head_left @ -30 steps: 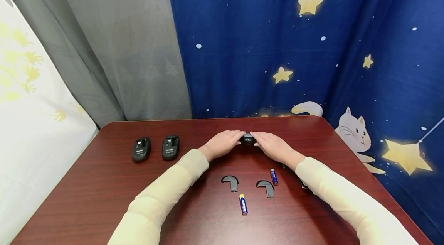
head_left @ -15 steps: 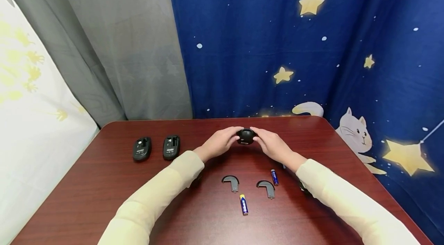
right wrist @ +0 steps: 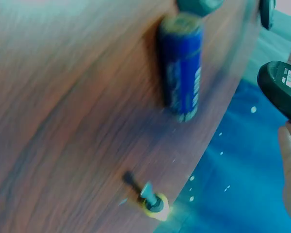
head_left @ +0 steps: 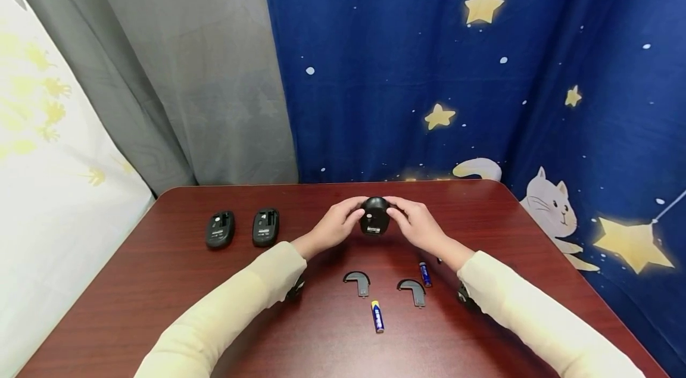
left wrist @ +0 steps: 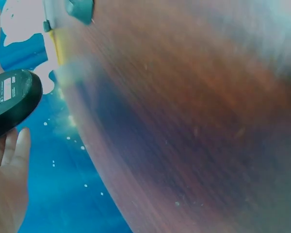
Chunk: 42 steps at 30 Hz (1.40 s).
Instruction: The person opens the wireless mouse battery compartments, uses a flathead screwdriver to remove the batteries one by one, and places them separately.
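Both hands hold a black computer mouse (head_left: pixel 374 220) near the table's far edge. Its underside, with a white label, faces the head camera. My left hand (head_left: pixel 336 223) grips one long side with fingers and thumb; my right hand (head_left: pixel 417 224) grips the other. In the left wrist view the mouse (left wrist: pixel 12 102) shows at the left edge, partly cut off. The right wrist view has the mouse (right wrist: pixel 283 90) at its right edge. Nearer the front lie two grey battery covers (head_left: pixel 362 286) (head_left: pixel 417 293) with curved black ends, and two blue batteries (head_left: pixel 377 316) (head_left: pixel 425 274).
Two more black mice (head_left: pixel 220 230) (head_left: pixel 265 227) lie belly up at the back left, their battery slots uncovered. A small blurred object (right wrist: pixel 154 200) sits beyond the battery in the right wrist view. Curtains hang behind the brown table (head_left: pixel 161 283).
The mouse has been tilted up and its underside has come into full view. It has moved slightly left, and the left forearm has shifted left and down. The covers and batteries stay put.
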Motion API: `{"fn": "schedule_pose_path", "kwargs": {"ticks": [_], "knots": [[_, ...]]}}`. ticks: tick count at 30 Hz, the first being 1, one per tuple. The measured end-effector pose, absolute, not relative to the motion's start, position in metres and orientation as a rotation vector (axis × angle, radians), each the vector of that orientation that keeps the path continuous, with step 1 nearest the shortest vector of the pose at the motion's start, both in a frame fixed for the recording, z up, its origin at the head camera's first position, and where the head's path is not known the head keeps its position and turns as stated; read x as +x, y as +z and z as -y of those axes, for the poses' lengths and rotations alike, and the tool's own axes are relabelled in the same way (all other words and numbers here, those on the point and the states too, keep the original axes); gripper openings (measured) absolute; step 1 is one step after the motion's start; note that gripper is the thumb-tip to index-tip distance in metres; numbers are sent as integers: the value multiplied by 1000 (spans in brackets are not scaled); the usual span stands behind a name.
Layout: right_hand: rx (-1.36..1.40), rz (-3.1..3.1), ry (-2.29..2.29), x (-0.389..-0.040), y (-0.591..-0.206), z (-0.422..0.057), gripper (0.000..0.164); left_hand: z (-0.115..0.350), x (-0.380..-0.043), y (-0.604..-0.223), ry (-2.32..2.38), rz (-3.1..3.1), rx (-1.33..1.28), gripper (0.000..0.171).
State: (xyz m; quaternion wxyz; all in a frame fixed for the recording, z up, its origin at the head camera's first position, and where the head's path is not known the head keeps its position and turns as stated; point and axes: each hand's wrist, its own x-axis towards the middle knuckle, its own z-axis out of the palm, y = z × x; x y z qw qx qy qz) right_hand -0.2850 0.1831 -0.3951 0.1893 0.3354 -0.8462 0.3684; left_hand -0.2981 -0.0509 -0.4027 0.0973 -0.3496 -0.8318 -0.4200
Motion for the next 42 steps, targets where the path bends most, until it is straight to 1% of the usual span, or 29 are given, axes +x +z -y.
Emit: {"fn": "schedule_pose_path", "kwargs": {"ticks": [7, 16, 26, 33, 42], "knots": [[823, 2425, 1212, -269, -390, -172, 28, 58, -280, -400, -1445, 2438, -974, 29], [752, 2464, 1534, -254, -387, -158, 30, 64, -257, -399, -1773, 2413, -756, 29], [669, 2520, 1566, -245, -383, -153, 28, 63, -225, -378, -2000, 2391, -623, 29], [664, 2574, 1664, -240, -383, -149, 31, 64, -228, -404, -2292, 2287, -437, 31], [645, 2621, 1731, -234, -381, -145, 30, 68, -219, -408, -2386, 2308, -361, 38]]}}
